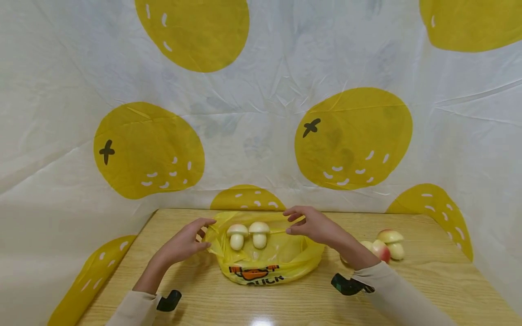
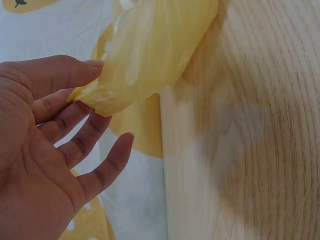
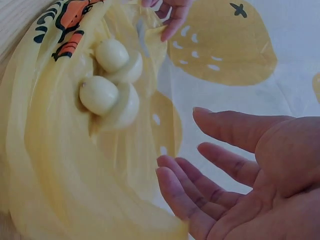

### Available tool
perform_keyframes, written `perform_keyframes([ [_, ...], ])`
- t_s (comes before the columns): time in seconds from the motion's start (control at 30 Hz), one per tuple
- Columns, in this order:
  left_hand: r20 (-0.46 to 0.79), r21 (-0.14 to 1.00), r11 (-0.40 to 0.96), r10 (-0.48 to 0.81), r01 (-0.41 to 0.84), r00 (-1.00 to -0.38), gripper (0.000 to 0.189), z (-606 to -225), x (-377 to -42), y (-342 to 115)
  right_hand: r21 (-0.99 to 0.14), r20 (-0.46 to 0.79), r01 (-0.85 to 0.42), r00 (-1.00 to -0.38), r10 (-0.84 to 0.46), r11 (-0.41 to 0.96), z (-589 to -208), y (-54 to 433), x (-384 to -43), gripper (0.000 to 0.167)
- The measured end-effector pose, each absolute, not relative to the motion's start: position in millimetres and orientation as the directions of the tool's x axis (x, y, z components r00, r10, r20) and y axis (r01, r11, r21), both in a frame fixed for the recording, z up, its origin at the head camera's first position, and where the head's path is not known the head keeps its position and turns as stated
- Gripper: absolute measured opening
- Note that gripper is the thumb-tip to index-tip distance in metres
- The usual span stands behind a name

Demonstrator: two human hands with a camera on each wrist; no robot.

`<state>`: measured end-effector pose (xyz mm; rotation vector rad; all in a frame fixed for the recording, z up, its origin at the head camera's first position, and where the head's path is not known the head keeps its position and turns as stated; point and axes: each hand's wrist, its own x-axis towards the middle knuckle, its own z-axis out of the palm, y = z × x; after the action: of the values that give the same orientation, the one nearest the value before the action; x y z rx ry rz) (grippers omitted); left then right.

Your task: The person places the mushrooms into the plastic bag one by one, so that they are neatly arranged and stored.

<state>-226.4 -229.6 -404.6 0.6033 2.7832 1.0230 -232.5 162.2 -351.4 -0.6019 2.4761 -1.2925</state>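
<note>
A yellow plastic bag (image 1: 269,274) with an orange-and-black print lies spread on the wooden table. Two cream toy mushrooms with pale caps, the left mushroom (image 1: 237,241) and the right mushroom (image 1: 258,240), rest side by side on it. My left hand (image 1: 187,242) pinches the bag's left edge between thumb and fingers; in the left wrist view the gathered plastic (image 2: 107,95) shows at the fingertips. Over the bag's right side hovers my right hand (image 1: 311,226), its fingers loosely bent and holding nothing. In the right wrist view those fingers (image 3: 190,195) stand apart from the mushrooms.
At the right of the table (image 1: 428,290), partly behind my right forearm, lie more toy mushrooms (image 1: 393,244), some with red-tinged caps. A white cloth (image 1: 253,145) printed with yellow fruit hangs behind and beside the table. Dark wrist-worn devices (image 1: 346,285) sit at both cuffs.
</note>
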Motion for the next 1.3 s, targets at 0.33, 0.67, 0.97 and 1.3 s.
perform_keyframes([
  [0.33,0.027,0.643,0.697,0.394,0.317,-0.919,0.062,-405.3,-226.8,-230.2,-0.843,0.0,-0.284,-0.85,-0.528,0.457,-343.5,197.6,-229.8,0.043],
  [0.67,0.029,0.637,0.703,0.386,0.315,-0.922,0.062,-407.7,-228.4,-229.7,-0.824,0.031,-0.335,-0.833,-0.553,0.458,-334.9,228.4,-223.6,0.041],
  [0.97,0.028,0.641,0.699,0.391,0.316,-0.92,0.062,-408.6,-228.4,-230.5,-0.817,0.002,-0.311,-0.844,-0.537,0.485,-335.2,250.5,-219.3,0.041],
  [1.3,0.031,0.646,0.695,0.389,0.315,-0.921,0.063,-408.8,-230.4,-229.1,-0.828,-0.053,-0.254,-0.852,-0.521,0.5,-343.3,284.3,-212.1,0.038],
])
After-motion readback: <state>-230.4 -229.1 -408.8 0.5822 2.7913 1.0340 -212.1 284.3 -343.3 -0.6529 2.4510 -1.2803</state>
